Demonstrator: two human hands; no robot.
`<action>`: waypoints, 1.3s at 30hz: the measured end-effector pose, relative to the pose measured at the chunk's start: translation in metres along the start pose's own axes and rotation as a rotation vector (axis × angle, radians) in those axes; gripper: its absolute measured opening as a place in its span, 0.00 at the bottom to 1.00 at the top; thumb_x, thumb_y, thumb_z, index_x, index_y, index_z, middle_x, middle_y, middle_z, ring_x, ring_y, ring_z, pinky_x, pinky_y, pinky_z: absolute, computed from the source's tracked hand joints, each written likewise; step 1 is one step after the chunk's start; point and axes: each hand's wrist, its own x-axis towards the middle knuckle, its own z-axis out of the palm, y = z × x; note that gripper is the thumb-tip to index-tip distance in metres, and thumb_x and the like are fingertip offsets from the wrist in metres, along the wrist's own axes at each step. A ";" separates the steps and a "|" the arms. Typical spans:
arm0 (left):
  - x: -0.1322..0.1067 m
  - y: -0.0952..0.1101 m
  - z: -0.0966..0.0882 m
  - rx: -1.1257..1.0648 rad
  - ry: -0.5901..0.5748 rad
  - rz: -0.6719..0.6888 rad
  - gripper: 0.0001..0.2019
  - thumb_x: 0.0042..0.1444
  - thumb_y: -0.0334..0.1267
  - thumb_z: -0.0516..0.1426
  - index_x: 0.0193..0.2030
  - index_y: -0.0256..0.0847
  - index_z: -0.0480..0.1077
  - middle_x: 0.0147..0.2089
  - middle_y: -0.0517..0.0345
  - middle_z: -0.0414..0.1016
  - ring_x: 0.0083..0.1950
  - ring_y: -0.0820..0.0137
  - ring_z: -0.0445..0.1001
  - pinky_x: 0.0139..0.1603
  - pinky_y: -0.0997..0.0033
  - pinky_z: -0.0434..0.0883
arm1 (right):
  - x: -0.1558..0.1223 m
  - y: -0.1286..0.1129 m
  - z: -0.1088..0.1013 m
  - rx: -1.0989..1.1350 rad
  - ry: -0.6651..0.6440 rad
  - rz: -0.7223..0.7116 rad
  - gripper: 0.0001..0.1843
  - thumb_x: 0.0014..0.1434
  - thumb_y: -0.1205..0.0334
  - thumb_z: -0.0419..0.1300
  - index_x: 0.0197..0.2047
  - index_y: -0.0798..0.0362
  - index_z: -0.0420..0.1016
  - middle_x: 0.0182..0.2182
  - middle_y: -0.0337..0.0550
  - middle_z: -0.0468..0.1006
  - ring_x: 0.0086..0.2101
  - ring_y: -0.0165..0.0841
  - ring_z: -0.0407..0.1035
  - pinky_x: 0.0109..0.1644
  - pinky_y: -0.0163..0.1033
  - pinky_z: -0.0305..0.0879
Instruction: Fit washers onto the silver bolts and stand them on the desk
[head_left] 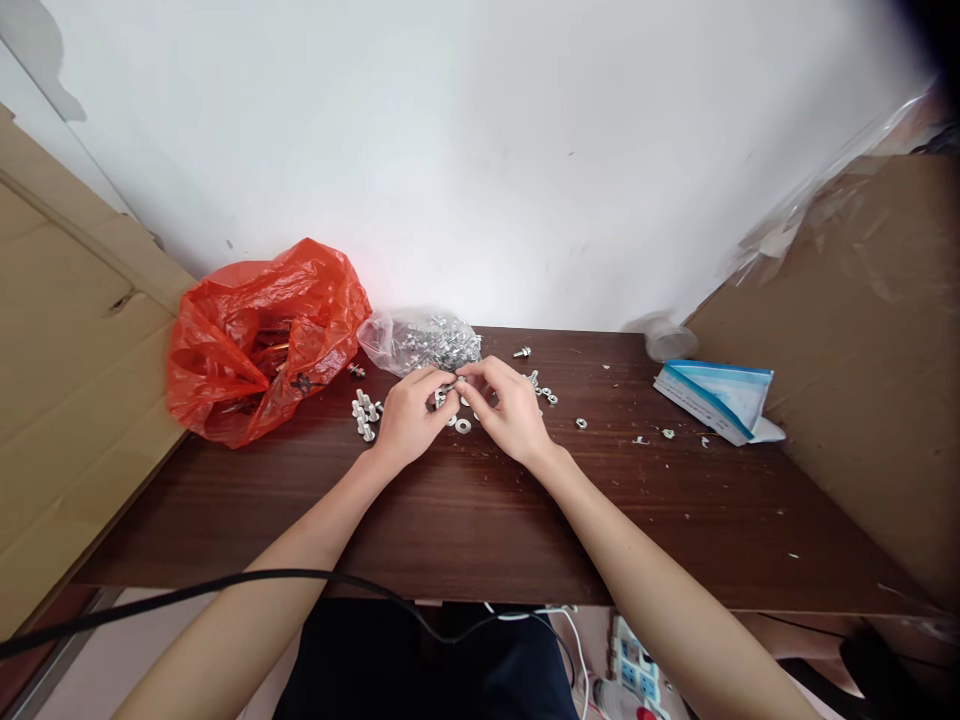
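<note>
My left hand (409,415) and my right hand (510,408) meet over the middle of a dark wooden table (480,520), fingers pinched together around a small metal bolt (447,393) held between them. A flat washer (463,426) lies on the table just below the fingertips. A cluster of assembled bolts (364,412) stands left of my left hand. Loose nuts and washers (546,392) lie right of my right hand. Behind the hands sits a clear plastic bag of metal screws (427,342).
A crumpled red plastic bag (255,335) lies at the table's back left. A blue and white booklet (716,398) and a small round lid (670,342) sit at the back right. Cardboard panels (67,380) flank both sides. A black cable (225,582) crosses the front edge.
</note>
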 end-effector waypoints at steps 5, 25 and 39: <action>-0.001 0.003 -0.002 0.060 -0.044 0.044 0.08 0.59 0.35 0.52 0.34 0.39 0.72 0.31 0.58 0.69 0.31 0.74 0.65 0.34 0.74 0.63 | 0.001 0.000 -0.001 -0.029 -0.026 0.054 0.13 0.65 0.52 0.52 0.35 0.51 0.67 0.30 0.41 0.71 0.31 0.31 0.65 0.34 0.36 0.60; -0.005 0.005 -0.001 0.213 -0.140 0.201 0.06 0.59 0.33 0.53 0.34 0.39 0.70 0.34 0.58 0.71 0.37 0.71 0.67 0.37 0.72 0.64 | 0.001 0.002 0.000 -0.130 -0.188 0.172 0.25 0.68 0.52 0.42 0.20 0.51 0.50 0.19 0.39 0.61 0.21 0.27 0.54 0.29 0.37 0.47; -0.004 0.004 -0.003 0.252 -0.135 0.183 0.08 0.63 0.35 0.51 0.33 0.39 0.67 0.33 0.58 0.71 0.36 0.71 0.67 0.35 0.71 0.62 | 0.001 -0.003 -0.005 -0.060 -0.204 0.293 0.19 0.66 0.46 0.46 0.31 0.50 0.60 0.22 0.36 0.68 0.23 0.29 0.60 0.31 0.34 0.51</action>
